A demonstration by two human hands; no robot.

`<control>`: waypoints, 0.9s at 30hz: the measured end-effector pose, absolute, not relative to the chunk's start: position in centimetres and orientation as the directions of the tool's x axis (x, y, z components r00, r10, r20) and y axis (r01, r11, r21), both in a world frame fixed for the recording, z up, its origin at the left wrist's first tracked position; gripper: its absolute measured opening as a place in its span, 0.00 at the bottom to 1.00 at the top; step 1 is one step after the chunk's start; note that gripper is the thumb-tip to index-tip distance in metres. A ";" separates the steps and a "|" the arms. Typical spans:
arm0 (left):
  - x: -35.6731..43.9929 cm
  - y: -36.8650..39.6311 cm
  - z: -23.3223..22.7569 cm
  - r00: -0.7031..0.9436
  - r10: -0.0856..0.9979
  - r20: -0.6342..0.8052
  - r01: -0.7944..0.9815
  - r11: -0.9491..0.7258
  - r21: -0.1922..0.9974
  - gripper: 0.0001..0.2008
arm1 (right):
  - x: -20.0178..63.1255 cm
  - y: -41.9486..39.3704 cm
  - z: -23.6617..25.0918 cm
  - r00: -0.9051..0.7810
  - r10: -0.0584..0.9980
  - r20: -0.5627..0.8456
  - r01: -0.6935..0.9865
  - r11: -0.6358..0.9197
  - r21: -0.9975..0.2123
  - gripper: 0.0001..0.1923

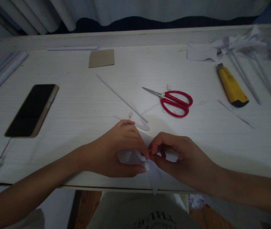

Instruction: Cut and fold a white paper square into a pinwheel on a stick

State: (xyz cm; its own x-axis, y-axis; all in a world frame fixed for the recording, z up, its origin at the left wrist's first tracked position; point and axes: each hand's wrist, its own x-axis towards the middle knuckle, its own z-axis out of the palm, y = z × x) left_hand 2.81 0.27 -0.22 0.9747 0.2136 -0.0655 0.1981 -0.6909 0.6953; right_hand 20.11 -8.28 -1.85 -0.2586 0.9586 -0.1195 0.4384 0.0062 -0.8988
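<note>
At the table's near edge, my left hand [120,152] and right hand [176,156] both pinch a crumpled white folded paper [153,173], its pointed tip hanging over the edge.

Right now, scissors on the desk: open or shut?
Shut. The scissors lie flat on the table, blades together in one point, red handle loops side by side.

Bare surface [83,105] lies open between the phone [31,109] and the scissors [173,101], crossed only by a thin paper strip [121,98].
</note>
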 end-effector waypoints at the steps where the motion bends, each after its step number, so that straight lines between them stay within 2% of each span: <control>1: 2.8 0.3 -0.2 0.975 0.214 -0.064 0.197 -0.692 0.694 0.08 | 20.1 -8.3 -1.8 -0.256 0.959 -0.121 0.441 0.004 -0.898 0.08; 11: 2.7 0.3 -0.6 0.977 0.212 -0.023 0.166 -0.687 0.708 0.08 | 20.2 -8.3 -1.8 -0.252 0.960 -0.119 0.430 0.001 -0.903 0.09; 16: 2.9 0.3 -0.4 0.974 0.210 -0.083 0.206 -0.681 0.703 0.08 | 20.2 -8.4 -2.0 -0.240 0.966 -0.098 0.424 0.014 -0.906 0.10; 27: 3.0 0.4 -0.3 0.975 0.207 -0.081 0.202 -0.678 0.707 0.08 | 20.2 -8.5 -1.9 -0.242 0.964 -0.110 0.430 0.004 -0.903 0.09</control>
